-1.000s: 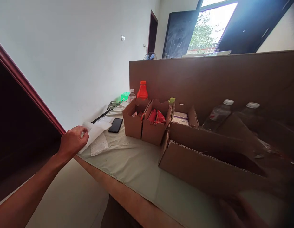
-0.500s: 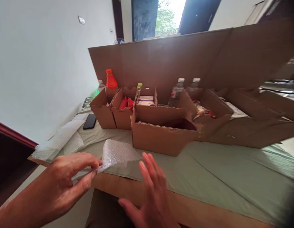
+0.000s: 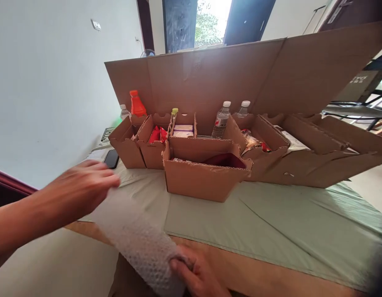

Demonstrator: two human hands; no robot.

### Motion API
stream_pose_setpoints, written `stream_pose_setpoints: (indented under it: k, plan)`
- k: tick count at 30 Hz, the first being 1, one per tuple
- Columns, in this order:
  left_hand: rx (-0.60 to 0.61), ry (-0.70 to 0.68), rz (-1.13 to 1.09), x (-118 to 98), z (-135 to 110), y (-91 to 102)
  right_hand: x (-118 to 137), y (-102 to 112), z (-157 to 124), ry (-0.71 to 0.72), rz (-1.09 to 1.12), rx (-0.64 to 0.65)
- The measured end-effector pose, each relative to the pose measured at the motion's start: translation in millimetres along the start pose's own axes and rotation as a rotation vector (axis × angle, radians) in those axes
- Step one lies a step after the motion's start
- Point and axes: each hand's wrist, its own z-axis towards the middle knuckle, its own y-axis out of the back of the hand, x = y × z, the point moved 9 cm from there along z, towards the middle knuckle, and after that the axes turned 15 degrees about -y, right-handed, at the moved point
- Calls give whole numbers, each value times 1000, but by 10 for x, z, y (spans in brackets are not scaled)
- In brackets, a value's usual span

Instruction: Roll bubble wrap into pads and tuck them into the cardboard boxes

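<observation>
Facing panel [image 3: 209, 80] at twelve o'clock, grasps bubble wrap [image 3: 137, 233] with right hand [image 3: 201, 272] at six, cannot tell grip of left hand [image 3: 90, 183] at nine.

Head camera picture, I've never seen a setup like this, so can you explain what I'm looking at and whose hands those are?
There is no machine here: these are a person's own bare hands, seen by a camera worn on their head, looking forward and down. The right hand grips the lower end of a strip of bubble wrap. The left hand is at its upper end, too blurred to show its grip. Beyond, a green cloth covers the table. On it are open cardboard boxes, one holding red packets, and a dark phone. An orange-red bottle stands behind the boxes, before a tall cardboard panel.
</observation>
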Motion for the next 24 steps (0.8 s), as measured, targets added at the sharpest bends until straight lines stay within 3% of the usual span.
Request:
stream_pose_setpoints:
  k: [1,2,4,6,10,13,16,19,21,23,24]
  plan:
    - [109,-136,113,-49,209,-177,-136,-165,40,-56,99,63]
    - [114,-158,143,-19,374,-306,-286,-318,84,-116,186,102]
    - [61,-179,198,1,564,-561,-596,-533,159,-229,318,96]
    - [-31,-187,173,-53,514,-799,-815,-612,191,-269,419,32]
    - [-216,-154,-90,-314,-186,-1087,-944,-643,167,-244,567,25]
    - [-201,-89,-293,-608,-845,-1232,-927,-697,152,-273,626,105]
    - [-157,33,-375,-889,-1301,-1347,-860,-793,154,-366,711,185]
    - [-263,112,-412,-1029,-1437,-1356,-645,-846,166,-385,734,248]
    - [-349,194,-485,-967,-1407,-1372,-420,-800,170,-303,714,287]
    - [-386,424,-583,-750,-1393,-1462,-225,-633,172,-201,660,245]
    - [-388,565,-634,-635,-1407,-1527,-160,-495,177,-159,600,164]
